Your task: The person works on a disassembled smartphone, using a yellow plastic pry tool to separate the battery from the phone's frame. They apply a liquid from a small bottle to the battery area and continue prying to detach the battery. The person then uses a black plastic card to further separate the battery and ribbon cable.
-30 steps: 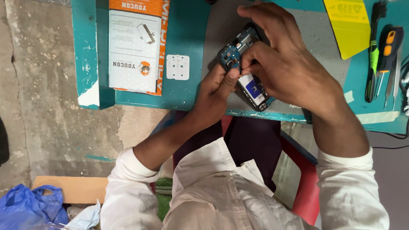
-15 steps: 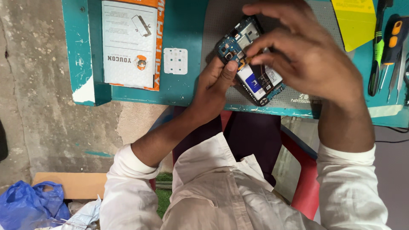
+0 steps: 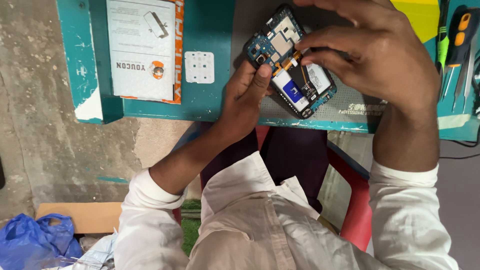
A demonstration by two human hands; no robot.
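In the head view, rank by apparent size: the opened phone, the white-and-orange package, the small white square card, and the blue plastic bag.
1. white-and-orange package
2. opened phone, partly covered by the right hand
3. blue plastic bag, cut off by the frame and lying lower, so unsure against the phone
4. small white square card

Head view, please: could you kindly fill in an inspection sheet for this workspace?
Surface: teal worn-edged table with a grey perforated mat.
Job's things: opened black phone with exposed blue circuit board, tilted on the mat.
Clutter: white-and-orange flat package; small white square sheet; yellow sheet; green and orange screwdrivers.
Grip: left hand steadies the phone; right hand pinches at its middle.
Cables: black cable.
Surroundings: concrete floor; blue plastic bag; red chair.
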